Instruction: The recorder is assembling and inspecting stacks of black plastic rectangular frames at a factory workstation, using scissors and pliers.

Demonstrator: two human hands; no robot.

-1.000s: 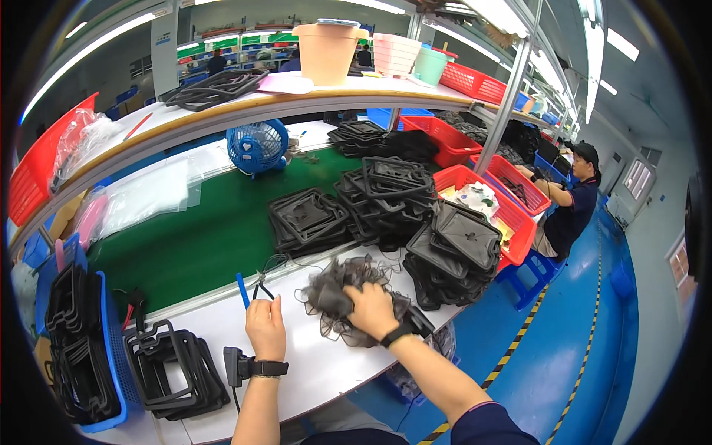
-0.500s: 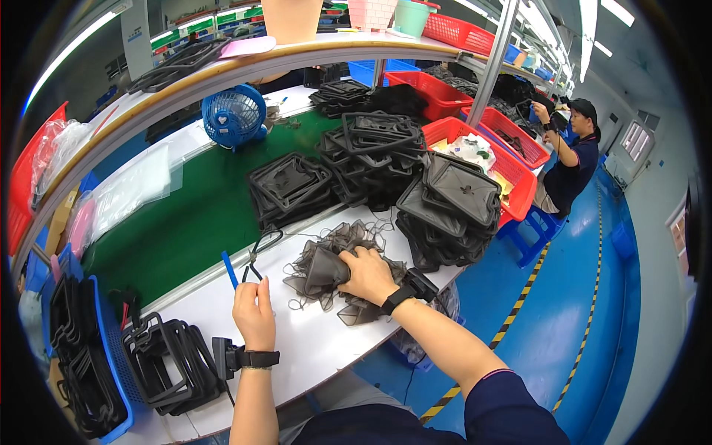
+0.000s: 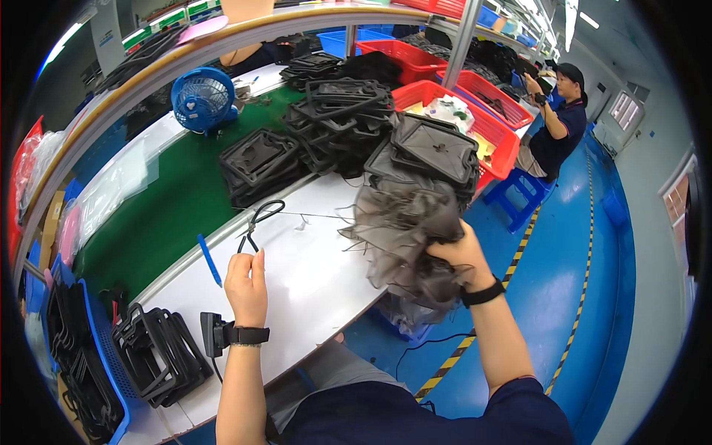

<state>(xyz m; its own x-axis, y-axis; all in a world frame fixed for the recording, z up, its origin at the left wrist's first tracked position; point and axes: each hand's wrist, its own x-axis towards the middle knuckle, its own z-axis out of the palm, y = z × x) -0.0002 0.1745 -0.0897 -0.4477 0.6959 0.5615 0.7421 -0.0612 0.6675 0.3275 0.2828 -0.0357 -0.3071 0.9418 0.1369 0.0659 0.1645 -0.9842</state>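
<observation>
My right hand (image 3: 461, 256) grips a bundle of grey mesh fabric pieces (image 3: 404, 233) and holds it lifted over the right edge of the white table (image 3: 311, 274). My left hand (image 3: 246, 285) rests on the table top with fingers curled, its fingertips at the handle end of a pair of black scissors (image 3: 257, 221). Whether it holds the scissors is unclear. A blue pen (image 3: 209, 260) lies just left of that hand. Both wrists carry black bands.
Stacks of black frames (image 3: 348, 111) crowd the green mat (image 3: 170, 215) behind. A blue fan (image 3: 202, 98) stands at the back. Black frames (image 3: 159, 356) lie near left, beside a blue bin (image 3: 81, 371). Red crates (image 3: 475, 126) and a seated person (image 3: 556, 122) are at the right.
My right hand has lifted the mesh bundle off the table and carried it to the right. My left hand stayed near the scissors.
</observation>
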